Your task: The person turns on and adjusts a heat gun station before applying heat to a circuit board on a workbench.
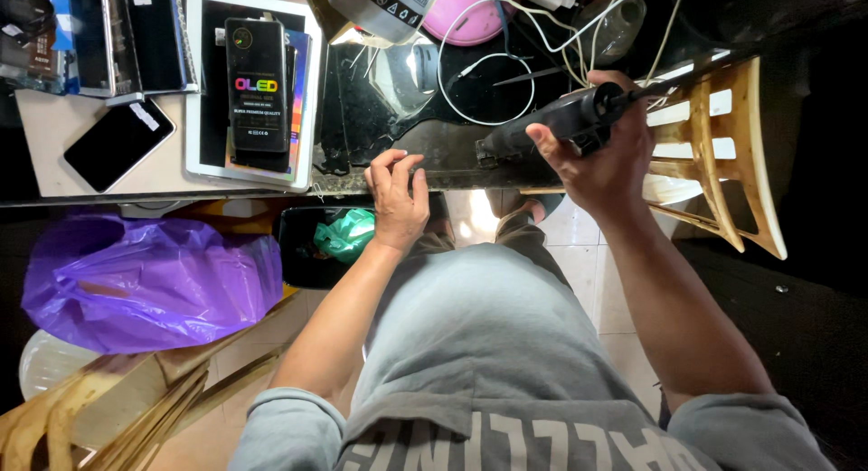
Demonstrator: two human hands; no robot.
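Left hand [398,198] resting loosely curled and empty on the dark desk [362,136] edge, right hand [601,155] gripping a black rotary tool [551,123] just beyond it, white cable [470,64] looping farther ahead, boxed phone screen [258,87] lying left of the left hand.

It was a small phone-repair workshop: a cluttered desk [81,132] carried a loose smartphone [117,143], a boxed replacement screen [258,84], stacked display panels [145,37] and tangled white cables [506,37], with a purple plastic bag [149,281] stowed beneath.
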